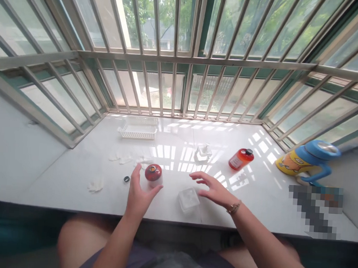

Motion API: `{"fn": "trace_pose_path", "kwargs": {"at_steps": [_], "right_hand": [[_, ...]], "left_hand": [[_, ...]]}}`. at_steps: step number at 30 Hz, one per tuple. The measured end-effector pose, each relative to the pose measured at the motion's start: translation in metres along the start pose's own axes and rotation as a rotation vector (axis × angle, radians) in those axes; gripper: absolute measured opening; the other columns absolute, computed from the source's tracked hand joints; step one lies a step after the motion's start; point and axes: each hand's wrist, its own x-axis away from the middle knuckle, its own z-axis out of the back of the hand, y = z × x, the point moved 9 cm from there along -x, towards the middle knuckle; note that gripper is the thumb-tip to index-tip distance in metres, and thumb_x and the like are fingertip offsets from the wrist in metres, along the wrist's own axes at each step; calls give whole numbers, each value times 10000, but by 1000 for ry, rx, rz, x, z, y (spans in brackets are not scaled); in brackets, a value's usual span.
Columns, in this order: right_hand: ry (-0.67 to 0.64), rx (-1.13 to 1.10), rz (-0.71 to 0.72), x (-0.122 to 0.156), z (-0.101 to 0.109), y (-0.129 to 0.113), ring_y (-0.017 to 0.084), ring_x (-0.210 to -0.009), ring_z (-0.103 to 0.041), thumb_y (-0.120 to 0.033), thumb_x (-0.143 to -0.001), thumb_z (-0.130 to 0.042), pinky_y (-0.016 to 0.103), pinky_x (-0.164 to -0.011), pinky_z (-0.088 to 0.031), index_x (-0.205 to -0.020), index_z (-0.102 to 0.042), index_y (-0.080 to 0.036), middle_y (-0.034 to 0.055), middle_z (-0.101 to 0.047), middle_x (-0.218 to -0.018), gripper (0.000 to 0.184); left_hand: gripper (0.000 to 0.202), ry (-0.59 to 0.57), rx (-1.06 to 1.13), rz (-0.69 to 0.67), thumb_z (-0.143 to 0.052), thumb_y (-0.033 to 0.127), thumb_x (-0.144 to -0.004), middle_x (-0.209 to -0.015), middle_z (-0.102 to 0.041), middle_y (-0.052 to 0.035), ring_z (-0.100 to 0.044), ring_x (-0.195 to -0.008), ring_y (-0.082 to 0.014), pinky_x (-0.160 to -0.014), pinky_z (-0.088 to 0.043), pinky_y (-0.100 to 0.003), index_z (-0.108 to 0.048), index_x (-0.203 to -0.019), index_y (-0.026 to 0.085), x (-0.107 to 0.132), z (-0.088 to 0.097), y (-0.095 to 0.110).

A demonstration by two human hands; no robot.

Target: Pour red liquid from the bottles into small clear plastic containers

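Dark purplish clothing [141, 257] and two bare knees [83, 235] come closest, on the near side of an uncapped, rounded red bottle [153, 173] with a paler lower body, standing on a glossy white tabletop [60, 183]. The person's left hand [140, 194] reaches that bottle from its near left, thumb and fingers wide apart in a C about it; whether any finger presses on it cannot be told. Left of the bottle, just outside these fingers, lies a small black ring-like cap [127, 179]; farther left are crumpled white scraps [95, 186].

To the bottle's right, the person's right hand [213, 188] holds nothing, fingers loosely spread, a bracelet [234, 207] on its wrist. Its thumb is beside a clear, squarish plastic box [188, 200], which sits to the near right of the bottle. Beyond the bottle, to its left, is a white perforated plastic basket [138, 134]; to its far right, a small white container [203, 153], a black-capped, translucent red bottle [240, 159] leaning over, and a blue-and-yellow handled flask [301, 158].
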Motion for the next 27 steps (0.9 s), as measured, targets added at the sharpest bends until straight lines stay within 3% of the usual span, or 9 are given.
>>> {"fn": "trace_pose_path", "kwargs": {"at_steps": [3, 5, 8, 12, 17, 22, 27], "right_hand": [[6, -70, -79, 27, -24, 17, 331, -1532, -517, -556, -778, -954, 563, -1276, -431, -1628, -477, -351, 102, -506, -1679, 996], [55, -72, -127, 33, -37, 26, 344, -1547, -498, -523, -719, -998, 577, -1293, -399, -1635, -461, -348, 113, -503, -1680, 1076], [132, -59, -156, 32, -52, 29, 358, -1501, -546, -455, -681, -1021, 570, -1275, -415, -1550, -545, -316, 117, -586, -1595, 1000], [157, -27, -194, 29, -63, 27, 344, -1371, -637, -357, -682, -1006, 539, -1185, -490, -1421, -590, -291, 97, -665, -1454, 851], [217, -27, -197, 38, -63, 26, 330, -1363, -633, -326, -718, -972, 529, -1187, -475, -1435, -550, -290, 98, -650, -1453, 832], [266, -14, -215, 51, -64, 24, 310, -1272, -672, -354, -770, -933, 513, -1136, -513, -1396, -551, -286, 87, -673, -1362, 737], [321, -39, -249, 68, -60, 22, 317, -1231, -686, -368, -754, -941, 506, -1098, -541, -1341, -571, -282, 74, -690, -1307, 700]], "left_hand": [[1081, -91, 66, 120, -991, 451, -728, -1686, -465, -168, -487, -1554, -417, -1287, -412, -626, -411, -1627, 299, -18, -16, -8], [953, -161, 125, 136, -986, 426, -729, -1610, -558, -149, -577, -1477, -392, -1240, -477, -601, -503, -1540, 294, -24, -26, -5], [786, -220, 152, 164, -951, 452, -763, -1464, -669, -130, -695, -1321, -356, -1144, -565, -565, -571, -1428, 277, -24, -33, -2], [814, -207, 131, 159, -947, 521, -748, -1406, -673, -143, -742, -1207, -345, -1037, -627, -541, -557, -1415, 265, -11, -34, -5], [946, -237, 145, 44, -929, 610, -753, -1531, -573, -197, -656, -1368, -397, -1132, -568, -591, -468, -1494, 245, 17, -37, -6], [855, -384, 201, -66, -744, 497, -981, -1706, -431, -210, -499, -1560, -363, -1275, -445, -579, -290, -1667, 265, 39, -44, 7], [879, -389, 187, 0, -804, 485, -924, -1621, -539, -177, -586, -1484, -357, -1245, -489, -573, -360, -1649, 263, 42, -45, 2]]}}
